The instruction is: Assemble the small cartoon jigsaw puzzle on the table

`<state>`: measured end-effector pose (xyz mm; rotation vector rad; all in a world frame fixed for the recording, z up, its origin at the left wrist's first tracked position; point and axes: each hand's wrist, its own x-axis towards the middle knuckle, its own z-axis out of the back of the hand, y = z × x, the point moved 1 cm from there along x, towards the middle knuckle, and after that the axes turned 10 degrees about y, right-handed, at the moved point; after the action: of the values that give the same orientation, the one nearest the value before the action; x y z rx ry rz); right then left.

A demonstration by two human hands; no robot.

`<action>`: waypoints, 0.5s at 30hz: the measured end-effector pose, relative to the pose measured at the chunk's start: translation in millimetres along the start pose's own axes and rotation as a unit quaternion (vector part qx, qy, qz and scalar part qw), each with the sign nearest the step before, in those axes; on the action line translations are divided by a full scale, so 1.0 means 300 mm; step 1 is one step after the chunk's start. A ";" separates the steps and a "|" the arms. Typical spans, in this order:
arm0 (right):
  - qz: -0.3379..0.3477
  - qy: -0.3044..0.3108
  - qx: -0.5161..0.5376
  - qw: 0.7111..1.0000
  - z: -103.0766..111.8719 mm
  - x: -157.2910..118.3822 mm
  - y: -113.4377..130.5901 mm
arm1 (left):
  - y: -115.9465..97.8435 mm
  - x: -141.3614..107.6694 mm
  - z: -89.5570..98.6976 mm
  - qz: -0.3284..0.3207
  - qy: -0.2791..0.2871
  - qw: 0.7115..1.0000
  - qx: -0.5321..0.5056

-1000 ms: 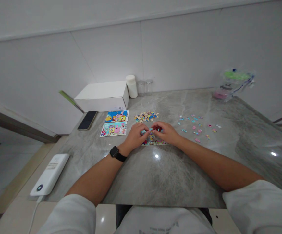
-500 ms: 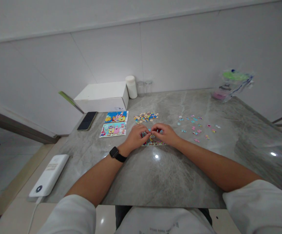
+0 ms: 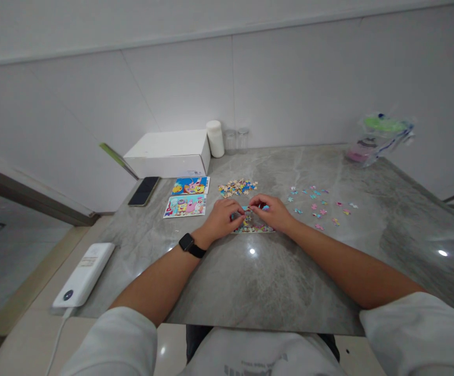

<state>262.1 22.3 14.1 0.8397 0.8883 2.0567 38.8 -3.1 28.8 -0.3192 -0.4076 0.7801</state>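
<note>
A partly assembled jigsaw puzzle [image 3: 253, 228] lies flat on the table in front of me, its upper part covered by my fingers. My left hand [image 3: 223, 219], with a black watch [image 3: 192, 245] on the wrist, is over the puzzle's left side. Its thumb and forefinger are drawn together, and anything between them is too small to name. Above the puzzle's right side, my right hand [image 3: 268, 211] pinches what looks like a small puzzle piece [image 3: 249, 208]. Just beyond the hands is a heap of loose puzzle pieces [image 3: 237, 187].
More pieces [image 3: 319, 211] are scattered to the right. Left are two picture cards [image 3: 185, 206], a phone [image 3: 144, 191], a white box [image 3: 167, 151] and a white power bank [image 3: 84, 274] with cable. A white bottle [image 3: 215, 139], two glasses [image 3: 236, 141] and a plastic bag [image 3: 379, 137] stand at the back.
My fingertips have moved slightly apart; before, they met over the puzzle. More of the puzzle shows between them now. The whole view has shifted a little.
</note>
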 end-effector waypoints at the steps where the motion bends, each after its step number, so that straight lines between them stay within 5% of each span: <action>1: 0.003 0.004 -0.005 1.000 0.005 0.001 -0.001 | 0.000 -0.002 0.000 -0.002 0.002 1.000 0.006; 15: 0.019 0.157 -0.041 0.987 0.044 -0.004 0.035 | 0.016 -0.023 -0.004 -0.031 0.037 0.999 0.010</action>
<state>269.1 20.4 29.4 0.4982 0.9503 2.2821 32.0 -5.0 24.0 -0.3147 -0.3374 0.7098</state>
